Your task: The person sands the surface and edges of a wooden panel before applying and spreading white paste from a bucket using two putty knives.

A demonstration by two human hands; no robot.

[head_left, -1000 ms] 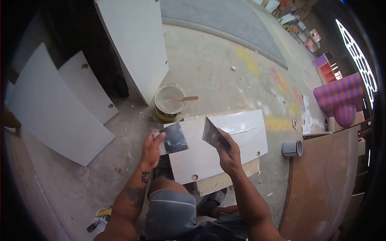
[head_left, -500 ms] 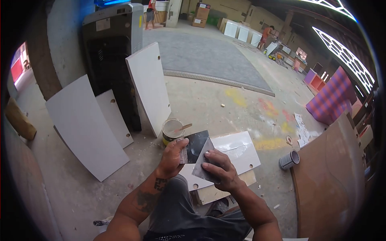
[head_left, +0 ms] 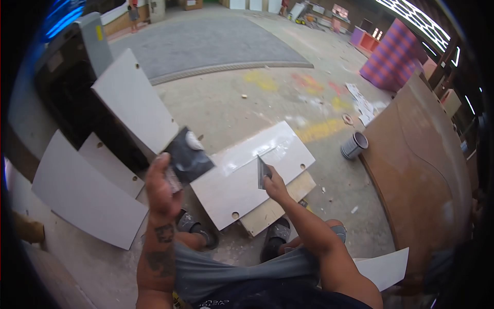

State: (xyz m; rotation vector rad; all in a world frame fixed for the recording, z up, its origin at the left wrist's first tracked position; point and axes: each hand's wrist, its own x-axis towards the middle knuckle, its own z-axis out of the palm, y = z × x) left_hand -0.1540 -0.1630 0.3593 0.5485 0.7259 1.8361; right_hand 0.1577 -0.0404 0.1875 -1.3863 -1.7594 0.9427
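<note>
My left hand (head_left: 160, 188) grips a dark flat plate (head_left: 188, 162) by its near edge. A white lump of putty (head_left: 193, 140) sits near the plate's far corner. My right hand (head_left: 276, 186) is closed around a grey putty knife (head_left: 261, 174), its blade tip at a raised streak on the white board (head_left: 242, 198). Wet, shiny white smears surround the streak. The board lies flat in front of my feet, on a pale wooden piece (head_left: 267, 213), with round holes along its near edge. The plate mostly hides the tin behind it.
White panels (head_left: 136, 103) lean at the left against a dark appliance (head_left: 67, 98). An open tin (head_left: 354, 146) stands right of the board, beside a large brown sheet (head_left: 417, 165). A grey mat (head_left: 216, 49) lies further off. A person (head_left: 134, 15) stands at the far left.
My hands have separated. The left moved left with the plate, now showing a putty lump; the right brought the putty knife down to the board. The view has shifted and tilted downward.
</note>
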